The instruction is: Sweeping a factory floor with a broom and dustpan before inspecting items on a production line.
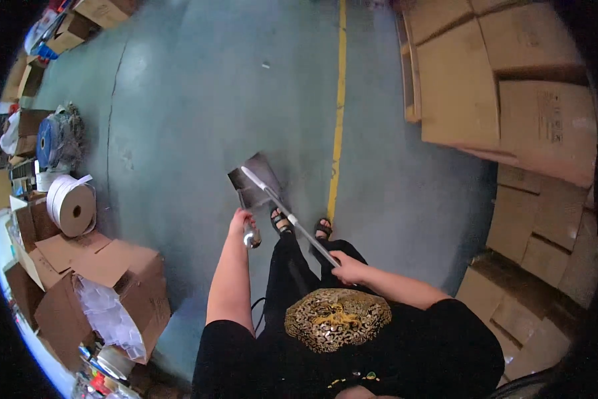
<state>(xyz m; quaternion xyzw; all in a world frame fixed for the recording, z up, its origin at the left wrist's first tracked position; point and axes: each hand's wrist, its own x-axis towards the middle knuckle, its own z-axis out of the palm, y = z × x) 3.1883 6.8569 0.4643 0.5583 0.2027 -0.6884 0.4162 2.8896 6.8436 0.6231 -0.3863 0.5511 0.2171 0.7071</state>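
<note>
We hold the dustpan (249, 191) just ahead of our feet (280, 221), left grip (242, 219) closed round its handle (251, 238), right grip (347, 268) round the pole's (303, 231) near end, judging both light, stiff and best held there.

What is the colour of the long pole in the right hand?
The pole is silver-grey, with white at its far end; the head view shows it.

Wide lane up the middle of the floor (199, 113), just a white scrap (265, 65) in it! Stacked cartons (458, 86) wall off the right edge; an open carton (142, 292) and white roll (73, 205) crowd the left. Close in, a pole (312, 239) slants over the dark pan (249, 190), leaving its left side free.
</note>
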